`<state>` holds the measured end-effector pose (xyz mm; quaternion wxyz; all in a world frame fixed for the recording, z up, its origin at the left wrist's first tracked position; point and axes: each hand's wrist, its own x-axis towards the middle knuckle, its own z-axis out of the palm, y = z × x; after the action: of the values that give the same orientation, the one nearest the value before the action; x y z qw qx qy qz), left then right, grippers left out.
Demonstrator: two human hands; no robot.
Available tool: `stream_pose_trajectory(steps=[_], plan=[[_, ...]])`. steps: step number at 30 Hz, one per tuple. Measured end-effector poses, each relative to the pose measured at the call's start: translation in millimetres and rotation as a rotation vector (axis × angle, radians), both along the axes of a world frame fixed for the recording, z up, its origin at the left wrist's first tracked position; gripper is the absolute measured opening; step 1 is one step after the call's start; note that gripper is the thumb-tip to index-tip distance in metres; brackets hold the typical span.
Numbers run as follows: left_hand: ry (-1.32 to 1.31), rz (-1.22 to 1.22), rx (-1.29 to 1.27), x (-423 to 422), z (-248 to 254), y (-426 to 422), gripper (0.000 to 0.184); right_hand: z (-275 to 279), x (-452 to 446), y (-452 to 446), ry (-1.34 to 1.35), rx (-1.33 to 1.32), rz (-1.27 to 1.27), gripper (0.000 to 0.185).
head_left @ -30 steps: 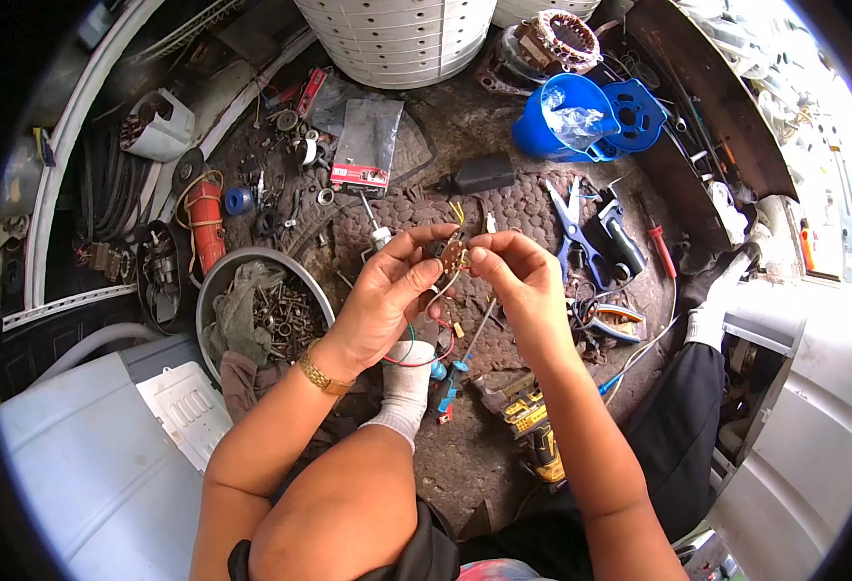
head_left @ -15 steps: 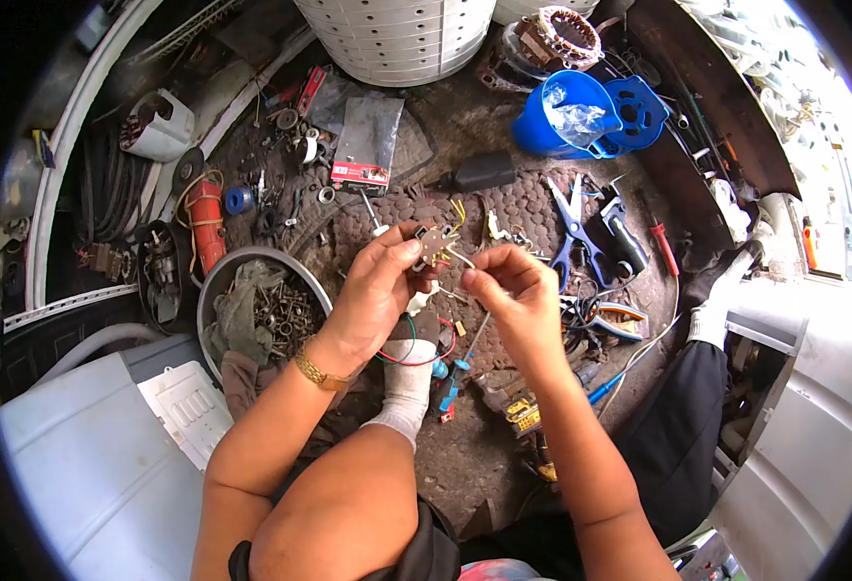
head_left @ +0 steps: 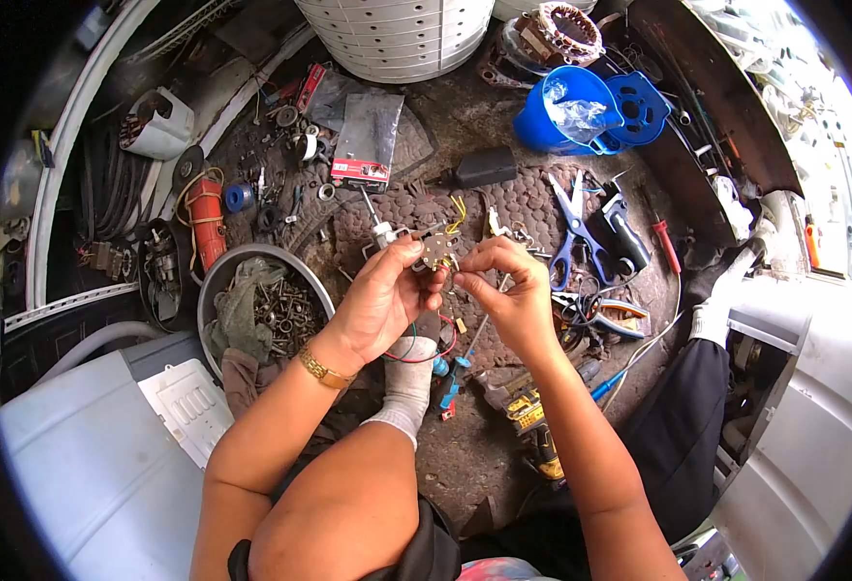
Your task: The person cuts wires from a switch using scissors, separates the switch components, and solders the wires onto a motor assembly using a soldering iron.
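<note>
My left hand [head_left: 372, 305] holds a small brown disc-shaped electrical part [head_left: 439, 248] with metal terminals, gripped between thumb and fingers. My right hand [head_left: 513, 298] is pinched at the right edge of that part; whatever sits between its fingertips is too small to make out. Just behind my left fingers lies a white piece with a metal shaft [head_left: 384, 233]. Beyond the disc, yellow wires [head_left: 457, 215] rise from the mat. A red wire [head_left: 445, 351] loops below my hands, over the sock.
Blue scissors [head_left: 571, 232], pliers [head_left: 616, 321] and a yellow power drill [head_left: 532, 414] lie to the right. A metal bowl [head_left: 211, 281] of bolts stands left. Farther back are a blue jug [head_left: 542, 121], a black block [head_left: 485, 168] and a white perforated drum [head_left: 397, 39].
My right hand has moved slightly left, its fingertips now closer to the disc's edge. The white strip seen between them earlier no longer shows clearly. The left hand still holds the part.
</note>
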<state>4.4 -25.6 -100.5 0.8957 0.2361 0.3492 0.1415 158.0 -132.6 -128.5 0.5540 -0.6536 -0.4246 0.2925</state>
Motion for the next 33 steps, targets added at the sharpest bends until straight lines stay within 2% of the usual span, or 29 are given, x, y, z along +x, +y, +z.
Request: stream_pose_trajectory(steps=[6,9,12,18,21,25,33], plan=[[-0.051,-0.034,0.004,-4,-4,1,0.024,-2,-6,-3,-0.001,-0.005,-0.073,0.013],[-0.064,-0.033,0.045,-4,-4,1,0.024,5,-9,-5,-0.147,-0.039,-0.044,0.013],[-0.026,-0.037,0.111,-1,-1,-1,0.029,6,-12,-6,-0.173,-0.051,-0.043,0.014],[-0.063,-0.054,0.152,2,0,1,0.033,14,3,-8,0.017,0.086,-0.084,0.016],[-0.096,-0.080,0.139,3,-1,0,0.034,22,7,-6,-0.125,0.124,-0.051,0.018],[-0.092,-0.077,0.074,7,8,-3,0.032,28,11,-1,-0.174,0.144,0.019,0.020],[-0.089,-0.123,0.111,5,3,-2,0.037,25,14,1,-0.346,0.212,0.059,0.020]])
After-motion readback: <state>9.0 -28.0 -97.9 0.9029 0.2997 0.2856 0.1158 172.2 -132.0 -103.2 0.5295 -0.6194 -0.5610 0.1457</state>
